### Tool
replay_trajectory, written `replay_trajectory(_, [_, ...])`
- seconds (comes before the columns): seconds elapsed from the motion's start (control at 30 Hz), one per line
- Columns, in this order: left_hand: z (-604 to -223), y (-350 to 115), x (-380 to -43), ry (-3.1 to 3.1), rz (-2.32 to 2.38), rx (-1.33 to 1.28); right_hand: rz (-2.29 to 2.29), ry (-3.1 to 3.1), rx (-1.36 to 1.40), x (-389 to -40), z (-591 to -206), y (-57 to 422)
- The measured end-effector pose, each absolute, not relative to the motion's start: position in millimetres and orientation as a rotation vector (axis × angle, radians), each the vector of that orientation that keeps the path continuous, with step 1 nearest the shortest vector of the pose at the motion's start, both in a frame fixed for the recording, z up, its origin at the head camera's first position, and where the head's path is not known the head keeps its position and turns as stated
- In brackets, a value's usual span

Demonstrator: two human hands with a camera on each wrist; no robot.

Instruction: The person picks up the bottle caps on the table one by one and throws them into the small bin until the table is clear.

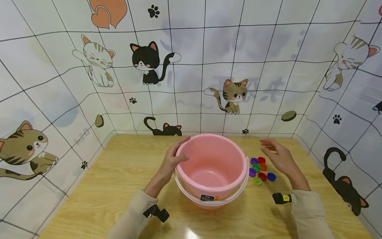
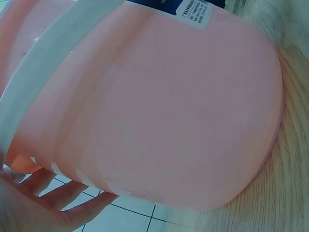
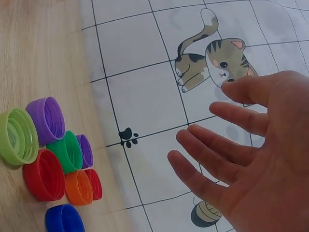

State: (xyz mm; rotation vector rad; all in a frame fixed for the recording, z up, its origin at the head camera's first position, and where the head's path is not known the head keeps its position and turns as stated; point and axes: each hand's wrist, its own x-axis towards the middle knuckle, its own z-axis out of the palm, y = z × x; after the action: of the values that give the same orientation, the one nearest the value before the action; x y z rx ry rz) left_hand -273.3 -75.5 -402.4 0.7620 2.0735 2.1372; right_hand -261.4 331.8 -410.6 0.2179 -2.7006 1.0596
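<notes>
A pink plastic bucket (image 1: pixel 213 154) stands upright on the wooden table, its white handle (image 1: pixel 211 201) lowered to the near side. My left hand (image 1: pixel 169 165) grips the rim at the left, thumb inside and fingers along the outer wall; the left wrist view shows those fingers (image 2: pixel 72 200) against the pink side. To the right, my right hand (image 1: pixel 280 159) is raised with nothing in it, fingers apart and slightly bent. Below it lie several coloured bottle caps (image 1: pixel 262 177), among them red, purple, green, orange and blue ones. In the right wrist view the caps (image 3: pixel 44 174) show hollow insides.
The light wooden table (image 1: pixel 128 159) meets a white cloth wall (image 1: pixel 191 76) printed with cats and grid lines behind and at both sides. A small black device is strapped at each wrist. The caps sit close to the bucket's right side.
</notes>
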Motion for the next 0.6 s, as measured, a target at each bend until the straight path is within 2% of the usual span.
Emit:
replay_trajectory(0.33, [-402, -78, -270, 2.091, 2.114, 0.725, 0.89, -2.857, 0.144, -263, -428, 358])
replay_trajectory(0.6, [-399, -75, -273, 2.084, 2.118, 0.739, 0.924, -3.107, 0.217, -261, -445, 386])
